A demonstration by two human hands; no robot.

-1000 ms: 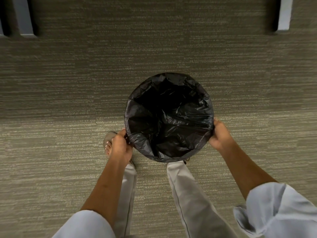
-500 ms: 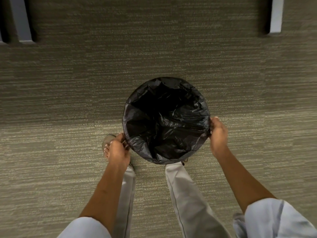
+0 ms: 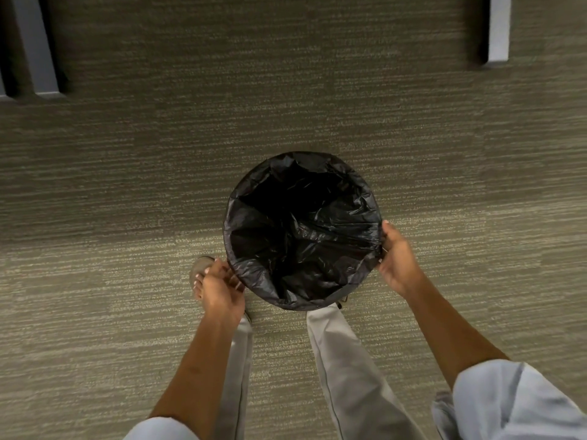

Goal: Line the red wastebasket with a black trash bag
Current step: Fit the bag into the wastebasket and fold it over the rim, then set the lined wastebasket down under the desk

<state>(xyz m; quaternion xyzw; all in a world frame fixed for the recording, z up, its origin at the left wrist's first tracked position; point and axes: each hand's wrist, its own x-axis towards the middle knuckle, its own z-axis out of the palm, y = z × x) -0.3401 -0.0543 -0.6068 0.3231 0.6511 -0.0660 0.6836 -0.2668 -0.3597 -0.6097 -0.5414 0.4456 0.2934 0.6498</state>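
Carpeted floor [image 3: 127,185] carries the bag-covered wastebasket [image 3: 362,182]. The trash bag [image 3: 301,236] rim is pinched by the right hand [image 3: 397,262] at four o'clock; the left hand [image 3: 222,290], loosely curled, is placed just beside it at eight.

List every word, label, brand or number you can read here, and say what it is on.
None: no readable text anywhere in view.
Trash bag: plain black, no print.
Carpet: a streaked pattern only.
Sleeves and trousers: no labels or logos visible.

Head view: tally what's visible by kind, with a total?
Black trash bag: 1
Hands: 2, left hand, right hand
Grey furniture legs on the carpet: 2, and
Total: 5
The wastebasket itself is hidden under the bag.
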